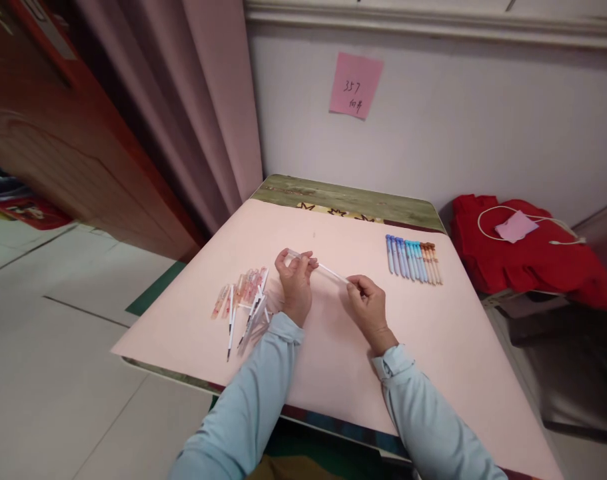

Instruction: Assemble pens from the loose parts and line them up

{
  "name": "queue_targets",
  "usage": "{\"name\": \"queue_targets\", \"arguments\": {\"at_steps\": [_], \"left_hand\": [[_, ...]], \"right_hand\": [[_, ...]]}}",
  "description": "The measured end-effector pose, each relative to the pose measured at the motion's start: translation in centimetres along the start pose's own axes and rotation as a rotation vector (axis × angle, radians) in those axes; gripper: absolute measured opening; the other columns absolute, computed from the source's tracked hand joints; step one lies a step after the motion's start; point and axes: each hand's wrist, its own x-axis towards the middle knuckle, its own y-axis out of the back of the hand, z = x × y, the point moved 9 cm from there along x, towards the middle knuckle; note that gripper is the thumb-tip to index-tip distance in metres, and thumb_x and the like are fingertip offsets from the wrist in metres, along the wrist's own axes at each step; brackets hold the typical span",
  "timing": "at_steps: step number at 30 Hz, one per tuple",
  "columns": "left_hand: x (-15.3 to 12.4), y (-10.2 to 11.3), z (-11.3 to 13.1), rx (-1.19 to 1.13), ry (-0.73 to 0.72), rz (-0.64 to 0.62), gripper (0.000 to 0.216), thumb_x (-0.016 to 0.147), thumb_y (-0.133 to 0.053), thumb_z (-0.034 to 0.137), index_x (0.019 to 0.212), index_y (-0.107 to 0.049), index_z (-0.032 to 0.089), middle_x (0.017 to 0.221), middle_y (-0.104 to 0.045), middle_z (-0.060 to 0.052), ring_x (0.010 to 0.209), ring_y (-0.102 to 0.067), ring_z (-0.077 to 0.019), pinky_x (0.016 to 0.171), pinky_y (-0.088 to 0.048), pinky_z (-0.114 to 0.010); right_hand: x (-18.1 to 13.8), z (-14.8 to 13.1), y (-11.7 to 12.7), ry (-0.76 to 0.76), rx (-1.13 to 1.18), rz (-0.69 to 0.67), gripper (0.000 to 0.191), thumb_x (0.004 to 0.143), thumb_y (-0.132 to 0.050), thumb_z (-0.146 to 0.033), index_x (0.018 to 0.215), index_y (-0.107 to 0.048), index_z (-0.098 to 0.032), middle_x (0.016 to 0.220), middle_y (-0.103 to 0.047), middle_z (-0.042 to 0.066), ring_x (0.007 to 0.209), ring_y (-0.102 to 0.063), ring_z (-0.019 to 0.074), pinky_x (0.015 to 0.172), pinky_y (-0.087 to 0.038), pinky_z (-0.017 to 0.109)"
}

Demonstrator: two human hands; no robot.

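Pinched between the fingers of my left hand is a clear pen barrel, tilted and partly covered by the fingers. A thin white pen refill runs from the left fingers to my right hand, which grips its near end. Its other end meets the barrel at the left fingers; how far it reaches inside is hidden. Left of my left hand lie several loose pinkish pen barrels, with several white refills beside and across them. Both hands are above the table.
A row of blue, light-blue and brown-topped pens lies on the pink-covered table at right. Red cloth with a white cable rests beyond the right edge. A curtain and wooden door stand at left.
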Motion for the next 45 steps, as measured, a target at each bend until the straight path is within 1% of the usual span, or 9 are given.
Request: {"name": "queue_targets", "arguments": {"at_steps": [14, 18, 20, 24, 27, 31, 39, 41, 45], "left_hand": [[-0.6, -0.4, -0.5, 0.220, -0.035, -0.077, 0.058, 0.078, -0.071, 0.026, 0.123, -0.034, 0.029, 0.094, -0.069, -0.002, 0.075, -0.067, -0.0140, 0.076, -0.051, -0.030], [-1.4, -0.9, -0.8, 0.211, -0.016, -0.116, 0.064, 0.077, -0.073, 0.025, 0.128, -0.034, 0.029, 0.095, -0.070, -0.003, 0.076, -0.068, -0.0151, 0.077, -0.052, -0.032], [-1.6, -0.9, -1.0, 0.179, 0.018, -0.110, 0.066, 0.076, -0.074, 0.026, 0.129, -0.036, 0.028, 0.097, -0.071, -0.004, 0.076, -0.068, -0.0152, 0.078, -0.052, -0.033], [-1.5, -0.4, -2.2, 0.044, 0.163, -0.082, 0.042, 0.072, -0.078, 0.028, 0.105, -0.055, 0.019, 0.103, -0.070, -0.007, 0.082, -0.068, -0.0140, 0.084, -0.052, -0.032], [-1.7, -0.6, -3.0, 0.005, 0.253, -0.103, 0.032, 0.071, -0.080, 0.030, 0.094, -0.061, 0.016, 0.095, -0.071, -0.006, 0.082, -0.068, -0.0142, 0.084, -0.052, -0.031], [-2.2, -0.9, -3.3, 0.031, 0.294, -0.137, 0.027, 0.073, -0.079, 0.032, 0.087, -0.064, 0.015, 0.087, -0.071, -0.005, 0.080, -0.068, -0.0140, 0.082, -0.052, -0.031], [-2.1, -1.3, -2.8, 0.062, 0.239, -0.204, 0.025, 0.073, -0.079, 0.029, 0.091, -0.068, 0.016, 0.089, -0.071, -0.004, 0.085, -0.066, -0.0140, 0.086, -0.050, -0.030], [-2.1, -1.4, -2.8, 0.061, 0.238, -0.218, 0.024, 0.074, -0.078, 0.029, 0.091, -0.068, 0.015, 0.089, -0.071, -0.005, 0.084, -0.066, -0.0137, 0.086, -0.050, -0.030], [-2.2, -1.5, -2.9, 0.048, 0.249, -0.242, 0.021, 0.077, -0.075, 0.027, 0.092, -0.068, 0.015, 0.087, -0.070, -0.004, 0.083, -0.064, -0.0127, 0.083, -0.050, -0.028]], "right_hand": [[0.1, 0.1, -0.8, -0.005, -0.051, -0.031, 0.015, 0.084, -0.056, -0.028, 0.083, -0.069, -0.021, 0.067, -0.057, -0.001, 0.058, -0.048, 0.0139, 0.057, -0.038, 0.027], [-0.5, 0.6, -1.7, -0.086, 0.145, -0.027, 0.022, 0.084, -0.062, -0.033, 0.103, -0.066, -0.021, 0.070, -0.057, -0.002, 0.058, -0.048, 0.0126, 0.057, -0.041, 0.026], [-0.8, 1.1, -2.1, -0.151, 0.266, -0.006, 0.027, 0.082, -0.067, -0.036, 0.104, -0.062, -0.021, 0.075, -0.060, -0.001, 0.061, -0.052, 0.0125, 0.059, -0.044, 0.026], [-1.0, 1.6, -2.2, -0.218, 0.358, 0.043, 0.030, 0.074, -0.076, -0.038, 0.093, -0.060, -0.021, 0.080, -0.062, 0.001, 0.069, -0.057, 0.0138, 0.066, -0.049, 0.027], [-0.9, 1.8, -2.0, -0.234, 0.397, 0.061, 0.032, 0.072, -0.078, -0.040, 0.091, -0.060, -0.021, 0.081, -0.062, 0.001, 0.071, -0.058, 0.0146, 0.068, -0.050, 0.028], [-0.9, 1.7, -2.0, -0.230, 0.379, 0.066, 0.029, 0.074, -0.076, -0.042, 0.087, -0.061, -0.021, 0.079, -0.061, 0.001, 0.067, -0.055, 0.0134, 0.063, -0.048, 0.027], [-1.0, 1.6, -2.1, -0.261, 0.386, 0.042, 0.031, 0.077, -0.072, -0.048, 0.084, -0.064, -0.020, 0.072, -0.062, 0.000, 0.061, -0.054, 0.0126, 0.057, -0.047, 0.026], [-1.1, 1.7, -2.3, -0.274, 0.375, 0.011, 0.033, 0.082, -0.066, -0.052, 0.079, -0.065, -0.019, 0.066, -0.062, 0.000, 0.056, -0.054, 0.0124, 0.055, -0.046, 0.026], [-1.2, 1.8, -2.7, -0.278, 0.337, -0.039, 0.046, 0.092, -0.049, -0.056, 0.071, -0.066, -0.018, 0.060, -0.060, 0.001, 0.050, -0.052, 0.0121, 0.051, -0.043, 0.026]]}}
